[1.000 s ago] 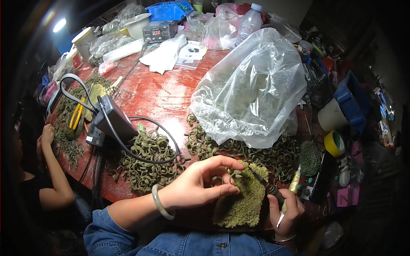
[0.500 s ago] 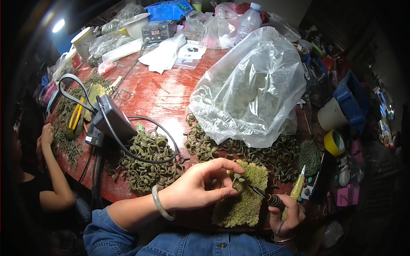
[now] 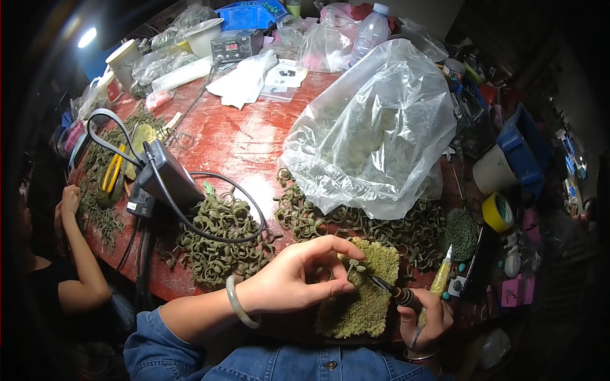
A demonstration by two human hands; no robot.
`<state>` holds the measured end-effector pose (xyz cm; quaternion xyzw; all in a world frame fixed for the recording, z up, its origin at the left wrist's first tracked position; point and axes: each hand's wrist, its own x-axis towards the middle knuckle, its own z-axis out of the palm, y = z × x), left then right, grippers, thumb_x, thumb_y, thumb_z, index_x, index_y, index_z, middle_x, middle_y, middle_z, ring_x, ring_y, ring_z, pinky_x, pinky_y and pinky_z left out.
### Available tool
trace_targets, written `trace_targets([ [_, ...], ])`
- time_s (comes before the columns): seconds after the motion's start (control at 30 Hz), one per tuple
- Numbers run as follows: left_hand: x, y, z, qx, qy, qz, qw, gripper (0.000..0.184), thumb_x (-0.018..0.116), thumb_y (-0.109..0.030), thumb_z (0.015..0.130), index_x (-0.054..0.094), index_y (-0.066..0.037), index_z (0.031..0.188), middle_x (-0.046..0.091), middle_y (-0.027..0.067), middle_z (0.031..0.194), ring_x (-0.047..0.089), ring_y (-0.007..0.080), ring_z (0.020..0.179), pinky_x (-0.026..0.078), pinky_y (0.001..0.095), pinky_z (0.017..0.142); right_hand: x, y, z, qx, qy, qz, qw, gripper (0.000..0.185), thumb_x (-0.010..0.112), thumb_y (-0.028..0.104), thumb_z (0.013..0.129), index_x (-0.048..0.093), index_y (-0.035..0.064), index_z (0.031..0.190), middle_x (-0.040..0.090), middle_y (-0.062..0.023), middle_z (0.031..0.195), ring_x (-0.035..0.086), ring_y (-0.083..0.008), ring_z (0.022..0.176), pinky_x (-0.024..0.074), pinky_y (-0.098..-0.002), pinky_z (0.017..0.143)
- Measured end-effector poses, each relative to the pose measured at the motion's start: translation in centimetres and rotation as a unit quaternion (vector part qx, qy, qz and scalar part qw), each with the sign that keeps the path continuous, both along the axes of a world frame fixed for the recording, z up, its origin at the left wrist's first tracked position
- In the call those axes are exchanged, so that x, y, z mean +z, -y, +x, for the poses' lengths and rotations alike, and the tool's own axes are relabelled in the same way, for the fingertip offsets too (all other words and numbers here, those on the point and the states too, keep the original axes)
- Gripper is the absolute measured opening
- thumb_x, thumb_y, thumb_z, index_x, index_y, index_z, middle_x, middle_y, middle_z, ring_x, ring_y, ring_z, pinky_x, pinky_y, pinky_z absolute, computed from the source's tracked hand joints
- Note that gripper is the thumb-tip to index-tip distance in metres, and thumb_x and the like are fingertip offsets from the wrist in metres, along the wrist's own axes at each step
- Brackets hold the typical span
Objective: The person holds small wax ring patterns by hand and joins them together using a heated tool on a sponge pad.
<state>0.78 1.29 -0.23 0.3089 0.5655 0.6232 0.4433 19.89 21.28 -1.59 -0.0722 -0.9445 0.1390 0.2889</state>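
Note:
My left hand (image 3: 308, 274), with a pale bangle at its wrist, pinches a small green ring-like piece (image 3: 356, 267) between thumb and fingers, above a rough yellow-green pad (image 3: 359, 308). In my right hand (image 3: 427, 320) are a dark pen-like tool (image 3: 403, 296) and a yellow tube (image 3: 440, 279) with a pale nozzle pointing up. The tool's dark tip reaches left, right beside the held piece; whether they touch is too small to tell. Heaps of similar green pieces (image 3: 222, 244) lie beyond my hands, more of them (image 3: 406, 232) under the edge of a clear plastic bag (image 3: 375, 133).
On the red table (image 3: 235, 143) stand a black box (image 3: 171, 178) with looped cables, a control unit (image 3: 237, 46) and a bottle (image 3: 370, 35). Yellow tape (image 3: 497, 213) and a blue bin (image 3: 524, 149) are at right. A co-worker's arm (image 3: 86, 254) shows at left.
The tool's tip first moved down and away from the held piece, then slightly back towards it. The yellow tube in my right hand has tilted more upright. My left hand has barely moved.

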Motion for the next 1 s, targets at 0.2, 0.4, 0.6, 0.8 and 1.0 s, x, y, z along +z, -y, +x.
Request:
trace_targets([
  [0.2, 0.1, 0.0, 0.0, 0.0, -0.003, -0.001, 1.0, 0.041, 0.069, 0.0, 0.087, 0.053, -0.004, 0.125, 0.058, -0.0024, 0.087, 0.056, 0.0038, 0.086, 0.047, 0.0199, 0.077, 0.2, 0.0, -0.1, 0.001, 0.009, 0.007, 1.0, 0.035, 0.074, 0.039, 0.084, 0.067, 0.009, 0.1, 0.068, -0.0015, 0.078, 0.06, -0.0221, 0.056, 0.0459, -0.0331, 0.053],
  [0.4, 0.2, 0.0, 0.0, -0.004, 0.004, -0.009, 1.0, 0.041, 0.068, 0.001, 0.088, 0.053, -0.004, 0.125, 0.057, -0.0022, 0.087, 0.056, 0.0039, 0.086, 0.047, 0.0201, 0.077, 0.1, 0.0, -0.1, 0.005, 0.008, 0.006, 1.0, 0.036, 0.075, 0.039, 0.084, 0.066, 0.0088, 0.101, 0.068, -0.0008, 0.08, 0.059, -0.0214, 0.056, 0.0454, -0.033, 0.053],
  [0.6, -0.1, 0.0, 0.0, -0.003, 0.008, 0.003, 1.0, 0.041, 0.069, 0.0, 0.088, 0.054, -0.004, 0.125, 0.058, -0.0022, 0.087, 0.056, 0.0041, 0.087, 0.047, 0.0206, 0.078, 0.0, 0.1, 0.1, -0.014, -0.04, -0.023, 0.999, 0.034, 0.072, 0.036, 0.087, 0.065, 0.0063, 0.101, 0.067, -0.0047, 0.079, 0.064, -0.0255, 0.062, 0.0493, -0.0353, 0.057],
  [0.8, -0.2, 0.0, -0.1, 0.004, 0.02, 0.007, 1.0, 0.04, 0.07, -0.001, 0.087, 0.055, -0.004, 0.124, 0.058, -0.0023, 0.09, 0.056, 0.0043, 0.088, 0.047, 0.0204, 0.08, 0.5, 0.3, -1.0, -0.065, 0.007, -0.07, 0.995, 0.027, 0.076, 0.025, 0.084, 0.063, 0.0034, 0.095, 0.066, -0.0113, 0.076, 0.065, -0.0324, 0.066, 0.0507, -0.0385, 0.059],
  [1.0, -0.3, 0.0, 0.0, 0.004, 0.015, 0.008, 1.0, 0.04, 0.07, -0.001, 0.088, 0.054, -0.004, 0.125, 0.058, -0.0025, 0.09, 0.055, 0.0041, 0.088, 0.046, 0.0202, 0.08, 0.7, 0.3, -1.2, -0.053, 0.032, -0.069, 0.996, 0.028, 0.08, 0.017, 0.079, 0.062, 0.0019, 0.094, 0.065, -0.0143, 0.077, 0.065, -0.0356, 0.067, 0.0509, -0.0397, 0.06],
])
